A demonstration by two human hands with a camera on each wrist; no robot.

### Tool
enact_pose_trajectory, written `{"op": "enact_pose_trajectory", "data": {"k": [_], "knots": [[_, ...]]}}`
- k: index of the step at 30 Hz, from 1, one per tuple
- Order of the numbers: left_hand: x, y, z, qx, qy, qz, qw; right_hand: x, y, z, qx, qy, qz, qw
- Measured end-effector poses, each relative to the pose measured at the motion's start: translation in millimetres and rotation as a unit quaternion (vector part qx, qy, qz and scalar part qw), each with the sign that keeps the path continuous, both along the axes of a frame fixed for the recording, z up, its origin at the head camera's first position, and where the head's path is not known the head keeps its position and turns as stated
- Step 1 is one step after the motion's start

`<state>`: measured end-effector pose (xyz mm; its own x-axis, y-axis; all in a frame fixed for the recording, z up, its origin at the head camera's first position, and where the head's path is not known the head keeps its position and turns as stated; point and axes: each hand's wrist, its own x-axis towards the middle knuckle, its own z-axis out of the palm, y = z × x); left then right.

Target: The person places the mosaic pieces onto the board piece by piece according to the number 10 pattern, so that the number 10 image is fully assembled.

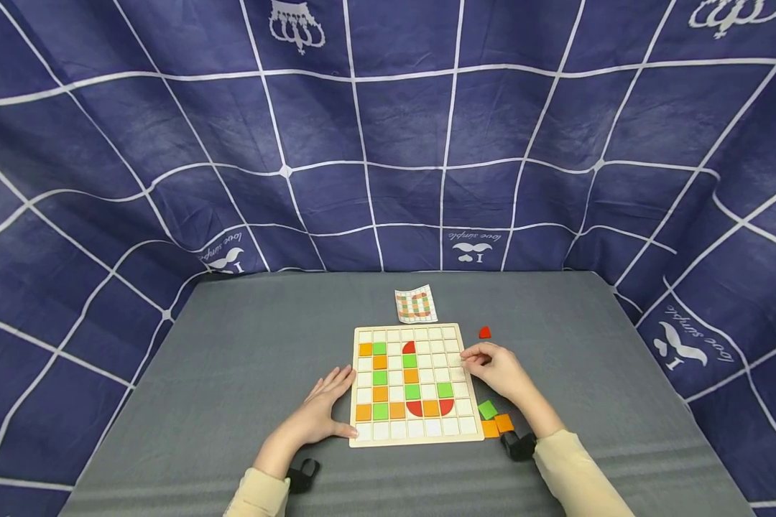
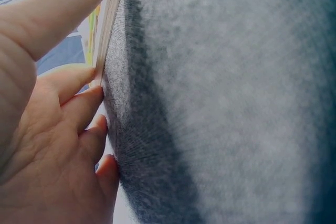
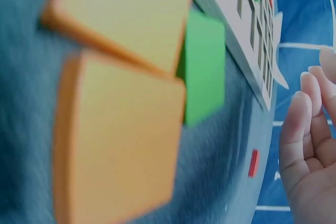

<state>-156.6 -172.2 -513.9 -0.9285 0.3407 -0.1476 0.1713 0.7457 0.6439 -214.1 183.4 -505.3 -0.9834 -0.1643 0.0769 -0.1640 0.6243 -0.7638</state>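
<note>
A square wooden grid board (image 1: 433, 431) lies flat, with orange, green and red tiles set among its pale cells. Some red ones are quarter-round, like the red tile (image 1: 409, 348) near the top. My left hand (image 1: 323, 409) rests against the board's left edge, thumb at the lower corner, fingers stretched along the side; the left wrist view shows the fingertips at the edge. My right hand (image 1: 494, 368) is at the right edge, fingers loosely bent, fingertips just over the border. No tile shows between its fingers (image 3: 310, 90) in the right wrist view.
A small pattern card (image 1: 416, 304) lies behind the board. Loose orange tiles (image 1: 504, 422) and a green tile (image 1: 488, 410) lie by its lower right corner. A red piece (image 1: 485, 332) is farther back. A blue checked curtain (image 1: 401, 129) surrounds the grey table (image 1: 246, 345).
</note>
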Motion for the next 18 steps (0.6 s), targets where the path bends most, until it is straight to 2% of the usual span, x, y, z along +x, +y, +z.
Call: {"op": "enact_pose_trajectory", "data": {"k": [9, 18], "knots": [[0.0, 1.4, 0.7, 0.001, 0.001, -0.003, 1.0, -9.7, 22.5, 2.0, -0.02, -0.02, -0.053, 0.998], [-1.2, 0.5, -2.0, -0.002, 0.001, 0.001, 1.0, -0.5, 38.8, -7.6, -0.009, -0.049, -0.049, 0.998]]}}
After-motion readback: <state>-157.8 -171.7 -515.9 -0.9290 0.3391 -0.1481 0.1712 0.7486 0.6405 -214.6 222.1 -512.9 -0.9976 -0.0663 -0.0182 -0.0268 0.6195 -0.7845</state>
